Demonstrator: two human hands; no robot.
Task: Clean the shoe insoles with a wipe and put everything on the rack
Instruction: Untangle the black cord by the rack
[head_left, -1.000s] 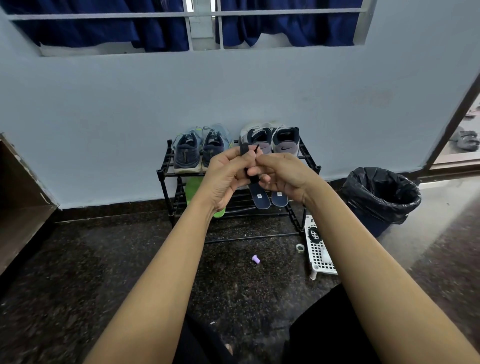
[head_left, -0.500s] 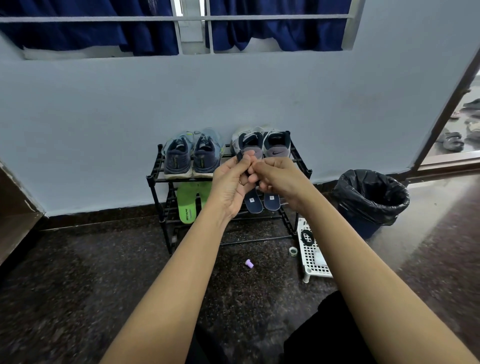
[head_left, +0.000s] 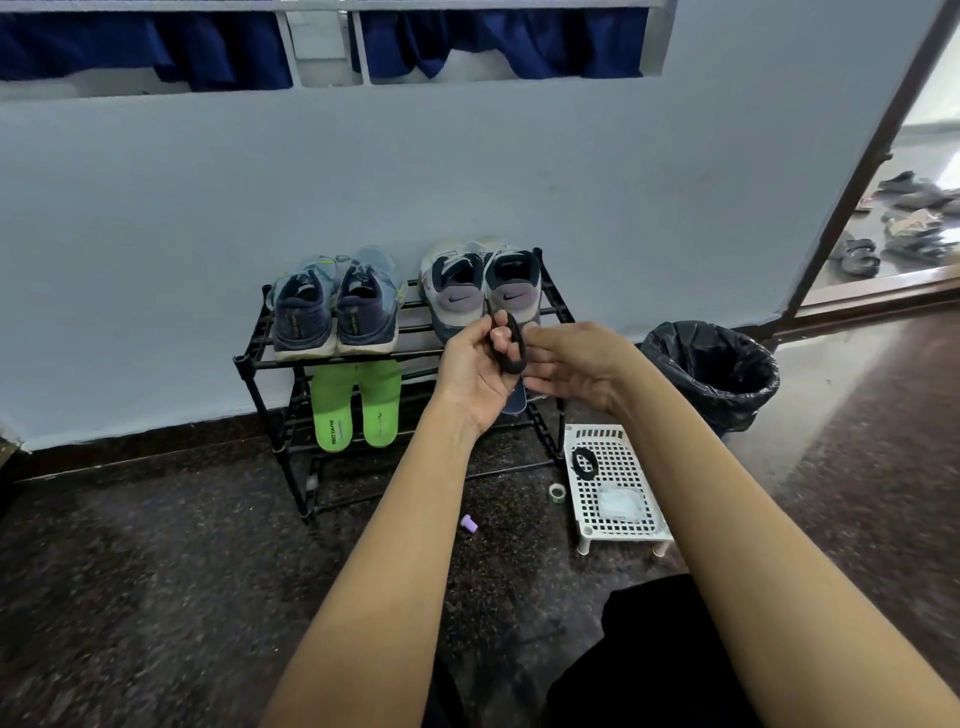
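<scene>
Left hand pinches a small black looped band, right hand touching it, grip hard to tell, black metal rack just beyond.

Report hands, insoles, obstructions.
Left hand grips black looped band; right hand at it, grip unclear. Green foam insoles on middle shelf of black metal rack. Small purple cap on floor before it.

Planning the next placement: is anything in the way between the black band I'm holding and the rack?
Nothing visible lies between them. The left hand holds the band in open air in front of the rack. Its top shelf, though, carries blue shoes and grey shoes, and green insoles stand at the left below.
</scene>
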